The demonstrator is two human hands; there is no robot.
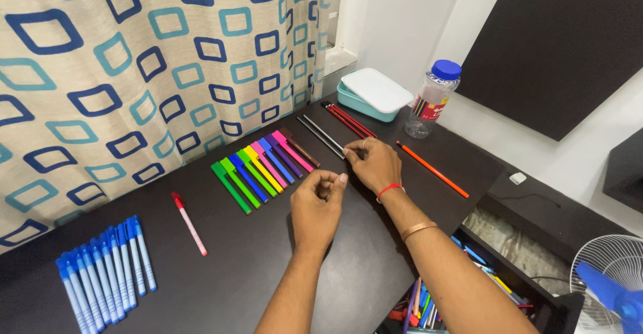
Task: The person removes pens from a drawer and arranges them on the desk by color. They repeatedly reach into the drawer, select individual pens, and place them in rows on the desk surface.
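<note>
My right hand [372, 165] rests on the dark table [268, 267], its fingertips pinched on the near end of two dark pencils [320, 134] that lie side by side. My left hand [317, 208] hovers just in front of it, fingers curled in with nothing visible inside. A row of coloured markers [261, 166], green through blue, yellow, pink and brown, lies left of both hands. A few red pencils [348, 119] lie beyond the dark ones. An orange pencil [432, 168] lies alone to the right of my right hand.
A pink pen with a red cap [189, 223] and several blue pens [107, 274] lie at the left. A teal box with a white lid [374, 93] and a blue-capped bottle [434, 99] stand at the back. Below right are a bin of pens [469, 287] and a fan [613, 280].
</note>
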